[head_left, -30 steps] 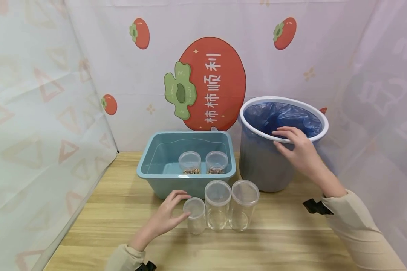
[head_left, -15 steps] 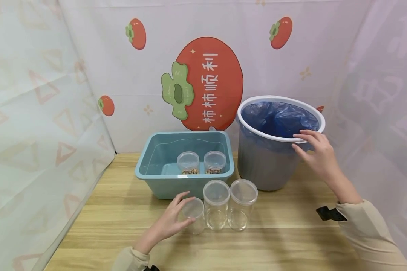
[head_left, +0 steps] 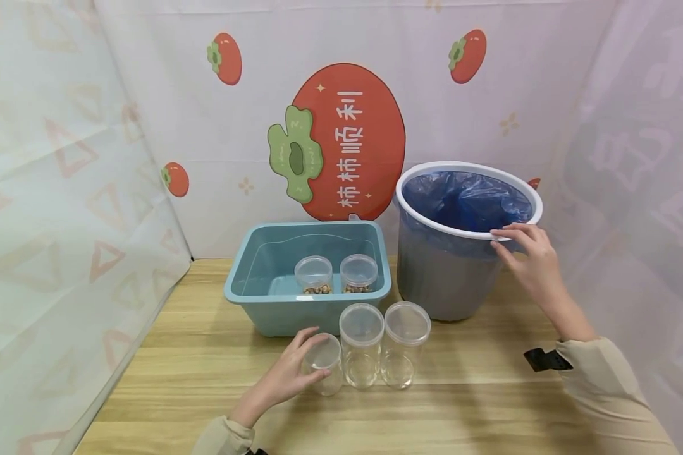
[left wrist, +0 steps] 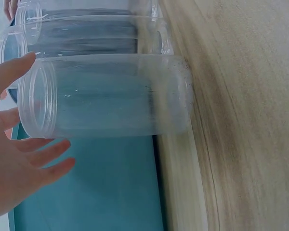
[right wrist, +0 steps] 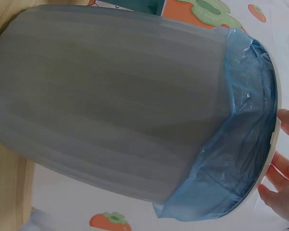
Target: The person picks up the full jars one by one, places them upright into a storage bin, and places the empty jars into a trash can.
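Three transparent lidded jars with nothing visible inside stand in a row on the wooden table: a smaller left jar, a taller middle jar and a right jar. My left hand is at the left jar, thumb and spread fingers on either side of its lid. Several fingers reach past the jar in the left wrist view. At the right, my right hand pinches the white rim of a grey trash can lined with a blue bag.
Behind the jars sits a teal plastic basin. Inside it are two clear jars, a left one and a right one, with brownish pieces at the bottom. Printed cloth encloses the back and sides of the table.
My right hand has moved rightward along the trash can's front and now meets its rim. My left hand has come in closer around the left jar's lid. The view has shifted slightly.
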`<action>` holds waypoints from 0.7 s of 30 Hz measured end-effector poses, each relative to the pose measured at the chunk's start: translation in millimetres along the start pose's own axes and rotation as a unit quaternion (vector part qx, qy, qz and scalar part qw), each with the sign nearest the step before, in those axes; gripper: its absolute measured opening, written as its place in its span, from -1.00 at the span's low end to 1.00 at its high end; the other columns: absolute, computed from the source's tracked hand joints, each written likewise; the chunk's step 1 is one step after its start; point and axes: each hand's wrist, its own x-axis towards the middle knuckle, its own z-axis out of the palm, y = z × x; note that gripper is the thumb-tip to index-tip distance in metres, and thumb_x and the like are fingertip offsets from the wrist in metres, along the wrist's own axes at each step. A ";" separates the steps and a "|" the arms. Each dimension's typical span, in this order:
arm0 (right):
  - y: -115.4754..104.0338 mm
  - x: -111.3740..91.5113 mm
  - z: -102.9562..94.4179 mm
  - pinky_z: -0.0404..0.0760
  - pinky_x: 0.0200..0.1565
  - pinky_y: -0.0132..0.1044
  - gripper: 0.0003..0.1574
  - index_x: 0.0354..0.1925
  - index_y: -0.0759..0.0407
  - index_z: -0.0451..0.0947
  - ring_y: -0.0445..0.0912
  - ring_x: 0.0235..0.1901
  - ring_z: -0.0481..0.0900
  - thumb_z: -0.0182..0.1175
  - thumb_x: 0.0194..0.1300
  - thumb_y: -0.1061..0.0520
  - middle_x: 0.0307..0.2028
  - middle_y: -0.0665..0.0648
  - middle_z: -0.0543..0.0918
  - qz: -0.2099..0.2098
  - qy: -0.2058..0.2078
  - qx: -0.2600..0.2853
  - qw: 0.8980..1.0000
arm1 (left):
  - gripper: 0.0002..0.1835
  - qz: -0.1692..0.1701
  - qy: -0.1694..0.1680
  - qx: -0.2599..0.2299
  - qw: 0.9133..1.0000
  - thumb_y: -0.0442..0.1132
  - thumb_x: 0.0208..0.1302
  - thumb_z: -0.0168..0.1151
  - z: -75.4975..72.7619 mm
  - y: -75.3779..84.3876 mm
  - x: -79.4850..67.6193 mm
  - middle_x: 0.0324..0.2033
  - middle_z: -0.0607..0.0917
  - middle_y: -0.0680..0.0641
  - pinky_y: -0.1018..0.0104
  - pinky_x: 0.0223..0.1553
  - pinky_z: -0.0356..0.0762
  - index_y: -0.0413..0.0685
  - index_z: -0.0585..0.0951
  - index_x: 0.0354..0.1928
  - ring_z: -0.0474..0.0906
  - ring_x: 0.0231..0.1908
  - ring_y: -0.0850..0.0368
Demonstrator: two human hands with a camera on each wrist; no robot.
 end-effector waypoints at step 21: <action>2.3 -4.3 8.1 0.23 0.03 -0.18 -0.75 -0.32 0.43 0.56 0.27 -0.14 0.33 0.23 -0.09 0.51 -0.28 0.36 0.47 0.031 0.029 0.007 0.999 | -0.44 0.013 0.084 0.008 0.996 -0.15 -0.24 0.44 -3.2 0.7 4.9 -0.21 0.44 0.09 0.32 -0.26 0.48 -0.05 0.48 -0.08 0.44 -0.21 0.21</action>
